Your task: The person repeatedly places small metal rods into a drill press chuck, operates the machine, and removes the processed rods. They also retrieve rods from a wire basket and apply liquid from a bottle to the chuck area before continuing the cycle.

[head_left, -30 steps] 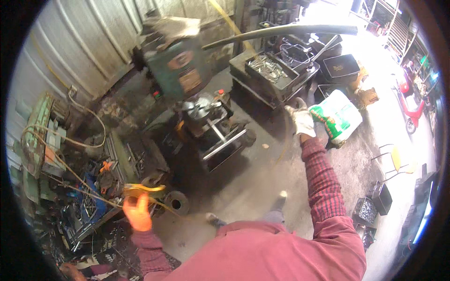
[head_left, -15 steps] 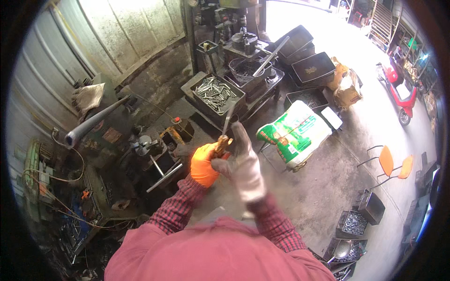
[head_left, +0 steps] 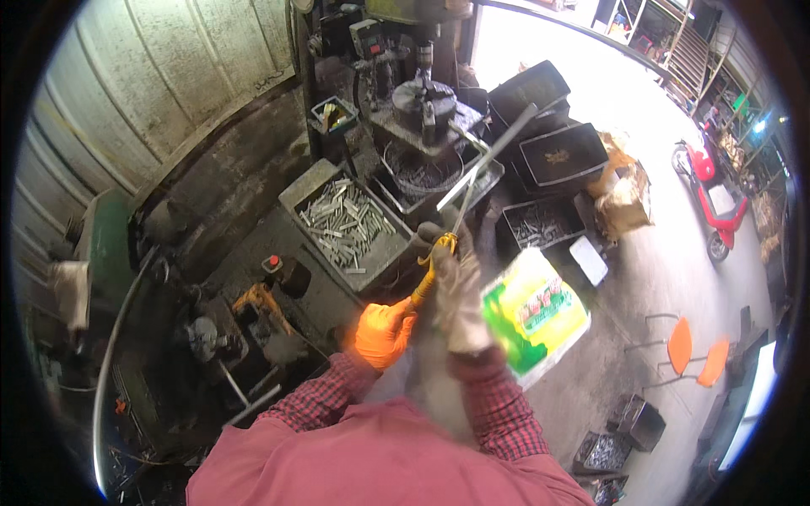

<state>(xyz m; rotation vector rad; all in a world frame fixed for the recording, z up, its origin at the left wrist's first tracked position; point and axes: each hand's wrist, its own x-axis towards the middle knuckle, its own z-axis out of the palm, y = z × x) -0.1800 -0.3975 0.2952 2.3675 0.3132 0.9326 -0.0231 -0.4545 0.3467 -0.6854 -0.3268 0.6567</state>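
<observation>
My left hand [head_left: 384,333], in an orange glove, grips the lower end of a yellow-handled tool [head_left: 428,274]. My right hand [head_left: 456,291], in a grey-white glove, closes around the tool higher up, near where a thin metal shaft [head_left: 460,211] leaves the handle. Both hands are held in front of my chest, above a grey tray of short metal pieces [head_left: 346,223]. A long metal bar [head_left: 485,160] slants up behind the tool toward a drill-like machine [head_left: 422,101].
Black crates [head_left: 561,152] and a box of metal parts [head_left: 540,223] stand to the right. A green-and-yellow sack [head_left: 531,316] lies on the concrete floor. Orange chairs [head_left: 696,354] and a red scooter [head_left: 717,198] are farther right. Machinery [head_left: 211,337] crowds the left.
My view has swung further toward the drill machine and trays. Both hands stay together on the yellow-handled tool, slightly raised; one second ago they were spread wide apart.
</observation>
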